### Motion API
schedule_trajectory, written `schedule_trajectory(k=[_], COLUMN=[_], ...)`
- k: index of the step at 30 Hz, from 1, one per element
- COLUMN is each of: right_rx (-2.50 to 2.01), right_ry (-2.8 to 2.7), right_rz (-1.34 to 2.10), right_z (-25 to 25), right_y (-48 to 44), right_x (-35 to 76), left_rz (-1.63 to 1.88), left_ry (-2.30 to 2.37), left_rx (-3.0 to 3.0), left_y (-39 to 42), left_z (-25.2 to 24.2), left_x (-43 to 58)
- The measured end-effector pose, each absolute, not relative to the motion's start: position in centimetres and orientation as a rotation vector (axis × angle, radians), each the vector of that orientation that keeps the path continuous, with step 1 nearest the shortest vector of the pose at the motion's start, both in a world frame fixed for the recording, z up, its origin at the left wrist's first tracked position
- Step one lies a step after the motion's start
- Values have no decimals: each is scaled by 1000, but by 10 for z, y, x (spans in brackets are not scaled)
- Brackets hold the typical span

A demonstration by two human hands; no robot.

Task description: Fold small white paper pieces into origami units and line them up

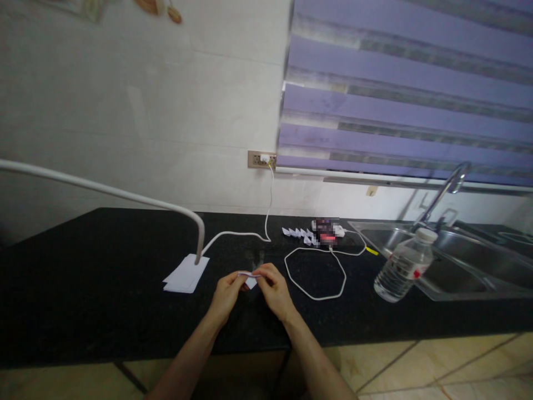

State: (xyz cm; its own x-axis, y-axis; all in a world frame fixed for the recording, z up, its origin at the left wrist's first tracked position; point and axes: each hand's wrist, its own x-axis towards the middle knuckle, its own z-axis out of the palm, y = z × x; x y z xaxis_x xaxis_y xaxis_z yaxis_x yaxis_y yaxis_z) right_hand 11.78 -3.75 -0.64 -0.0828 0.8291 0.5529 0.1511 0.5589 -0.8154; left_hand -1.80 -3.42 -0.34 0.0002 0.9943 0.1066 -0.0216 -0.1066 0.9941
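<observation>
Both hands meet over the black counter, pinching a small folded piece of white paper between them. The left hand grips its left end with closed fingertips, and the right hand holds the right end the same way. The paper's long axis runs left to right, roughly level, with a small point of it hanging down toward the counter. Just left lies a stack of white paper sheets under the foot of a white bent lamp arm. To the right, a white cable loops on the counter, with small folded paper pieces behind it and a plastic water bottle lying tilted by the sink.
</observation>
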Motion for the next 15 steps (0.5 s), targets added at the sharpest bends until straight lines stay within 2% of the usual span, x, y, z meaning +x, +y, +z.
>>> schedule_trajectory(k=[11,15], right_rx=[-861,-842], right_ry=[-1647,-1622], right_rz=[627,644], right_z=[-13,-11], right_y=[-35,-37], right_x=[120,120], left_rz=[1307,1274], left_ry=[1045,1144], left_rx=[1232,1312], left_y=[-34,-37], left_z=[-6,-2], left_x=[-19,-19])
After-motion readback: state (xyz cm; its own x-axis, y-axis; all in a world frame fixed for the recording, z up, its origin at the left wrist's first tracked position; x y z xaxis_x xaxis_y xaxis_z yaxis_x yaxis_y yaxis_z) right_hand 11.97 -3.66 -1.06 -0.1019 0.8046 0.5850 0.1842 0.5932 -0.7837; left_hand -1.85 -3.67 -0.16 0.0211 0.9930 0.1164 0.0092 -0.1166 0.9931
